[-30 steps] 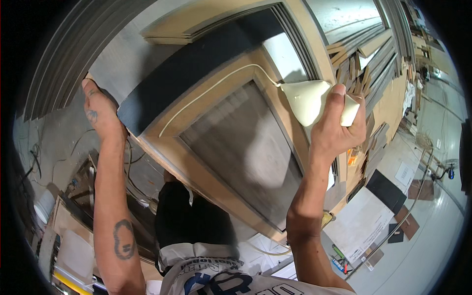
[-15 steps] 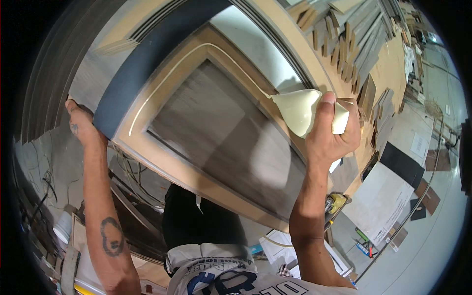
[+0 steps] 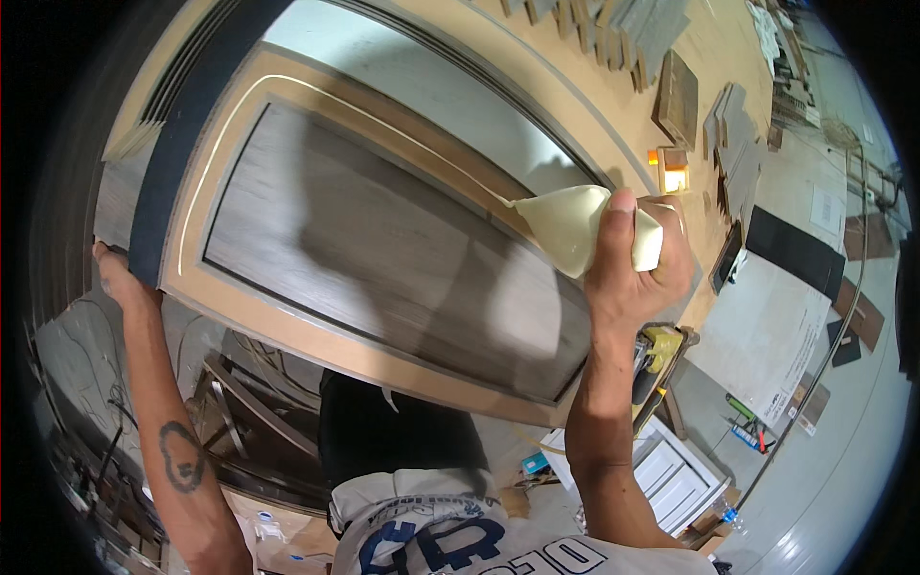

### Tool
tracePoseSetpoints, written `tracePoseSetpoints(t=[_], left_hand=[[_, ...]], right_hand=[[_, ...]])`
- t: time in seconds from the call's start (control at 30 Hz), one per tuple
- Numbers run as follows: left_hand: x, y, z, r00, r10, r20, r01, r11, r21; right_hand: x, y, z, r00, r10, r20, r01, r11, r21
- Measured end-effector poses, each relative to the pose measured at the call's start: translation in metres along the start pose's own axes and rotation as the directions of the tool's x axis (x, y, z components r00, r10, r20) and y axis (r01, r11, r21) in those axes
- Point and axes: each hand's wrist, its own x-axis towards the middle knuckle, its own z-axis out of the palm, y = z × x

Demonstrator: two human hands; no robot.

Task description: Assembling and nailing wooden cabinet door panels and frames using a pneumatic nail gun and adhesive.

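Note:
A cream-coloured piping bag (image 3: 565, 227) is squeezed in my right hand (image 3: 634, 254), its narrow tip pointing left. From that tip a thin pale bead (image 3: 393, 134) runs along the far strip of the tan frame (image 3: 316, 331), rounds the far left corner and comes down the left side. Inside the frame lies a brown-grey wood-grain panel (image 3: 278, 230). My left hand (image 3: 125, 278) touches the near left corner, beside a dark blue-grey strip (image 3: 158, 206); most of its fingers are hidden there.
Grey wood strips (image 3: 613, 38) lie on a tan board at the far right. A wooden block (image 3: 678, 99) and a lit orange-and-white item (image 3: 674, 172) stand nearer. A yellow tool (image 3: 656, 350) sits beside my right forearm. Dark stacked boards (image 3: 67, 163) rise at the left.
The bag's tip has travelled rightward along the frame's far strip, and the bead is longer. The framed panel appears further left in view. My left hand stays at its corner.

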Motion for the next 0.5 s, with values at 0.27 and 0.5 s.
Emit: tracePoseSetpoints(t=[0.27, 0.5], left_hand=[[-0.002, 0.003, 0.001, 0.996, 0.031, 0.089, -0.035, 0.998, 0.053], [0.030, 0.004, -0.011, 0.981, 0.025, 0.192, -0.035, 0.998, 0.051]], right_hand=[[-0.022, 0.023, -0.049, 0.999, 0.037, -0.033, -0.040, 0.997, -0.066], [-0.041, 0.041, -0.092, 0.993, 0.093, -0.073, -0.103, 0.983, -0.152]])
